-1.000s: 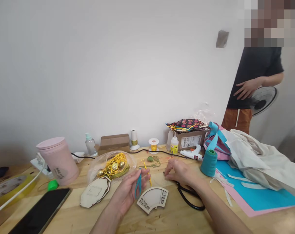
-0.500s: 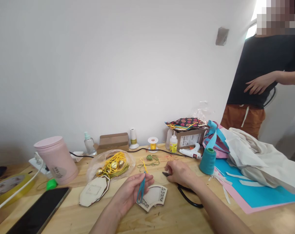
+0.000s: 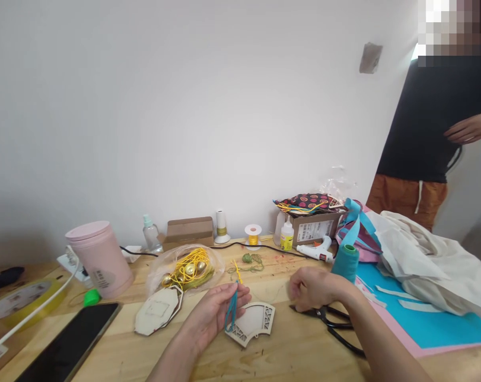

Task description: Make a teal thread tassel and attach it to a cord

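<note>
My left hand (image 3: 224,305) pinches a looped blue cord (image 3: 232,310) with a yellow cord (image 3: 238,271) at its upper end. The blue loop hangs over the edge of a fan-shaped wooden frame (image 3: 269,317) with lattice ends, lying on the table. My right hand (image 3: 314,289) is to the right of the frame, its fingers curled inward. Just under it lie black-handled scissors (image 3: 323,314), blades pointing left and partly covered by the fingers. What the curled fingers hold, if anything, is hidden.
Nearby are wooden octagonal pieces (image 3: 156,312), a clear bag (image 3: 220,260) of yellow cord and gold bells, green thread (image 3: 247,258), a glue bottle (image 3: 287,237), a glue gun (image 3: 315,251), a teal thread cone (image 3: 346,263), blue sheet (image 3: 427,323), and phone (image 3: 71,339). Another person (image 3: 431,122) stands right.
My right hand has moved right and curled its fingers more, and the scissors have shifted right with it. My left hand keeps the cord in place. The other person's hand has moved right.
</note>
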The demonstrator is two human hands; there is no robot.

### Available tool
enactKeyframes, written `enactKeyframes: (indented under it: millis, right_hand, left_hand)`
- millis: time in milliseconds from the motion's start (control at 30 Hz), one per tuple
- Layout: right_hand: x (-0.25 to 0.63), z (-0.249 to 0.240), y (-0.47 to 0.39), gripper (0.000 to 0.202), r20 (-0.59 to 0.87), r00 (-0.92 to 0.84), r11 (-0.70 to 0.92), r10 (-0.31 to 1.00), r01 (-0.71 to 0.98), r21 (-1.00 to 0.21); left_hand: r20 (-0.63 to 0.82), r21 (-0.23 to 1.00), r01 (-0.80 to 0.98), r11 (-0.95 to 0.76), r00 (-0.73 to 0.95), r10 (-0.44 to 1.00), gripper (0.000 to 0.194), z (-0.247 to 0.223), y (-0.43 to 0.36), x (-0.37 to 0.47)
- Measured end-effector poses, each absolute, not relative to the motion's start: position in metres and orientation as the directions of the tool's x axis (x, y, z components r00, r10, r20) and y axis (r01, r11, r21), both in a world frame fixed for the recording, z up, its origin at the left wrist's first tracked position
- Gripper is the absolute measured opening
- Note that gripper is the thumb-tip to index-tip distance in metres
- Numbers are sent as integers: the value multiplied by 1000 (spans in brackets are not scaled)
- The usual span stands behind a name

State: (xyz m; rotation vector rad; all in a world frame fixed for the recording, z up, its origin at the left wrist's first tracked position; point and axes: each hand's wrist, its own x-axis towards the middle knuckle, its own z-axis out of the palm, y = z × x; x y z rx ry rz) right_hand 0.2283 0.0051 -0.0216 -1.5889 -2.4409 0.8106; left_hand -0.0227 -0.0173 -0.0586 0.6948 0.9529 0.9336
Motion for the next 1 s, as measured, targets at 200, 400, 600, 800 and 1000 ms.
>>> enactKeyframes:
  millis: [200,400,600,800,1000]
  right_hand:
    - [197,-28,19,14,134,-283,312,950,817,-485]
    - [161,-41,38,14,158,-244,290,957,853,-435]
    - [160,-55,46,13,194,-223,289,955,841,-457]
    - [191,-54,55,15,227,-143,241,963,835,-494]
    - [179,-59,50,11,268,-141,269,953,803,-532]
  left_hand:
    - [-365,833,-336,440,265,893,18,-59,-18,-23]
    - [-366,797,-379,470,316,876,16,-57,-20,-20]
    - [-386,643,-566,516,342,857,10,-59,-15,-14]
    - [-414,619,-624,477,257,873,11,-63,-14,-17]
    - [-417,697,-581,419,146,897,16,-61,-14,-17]
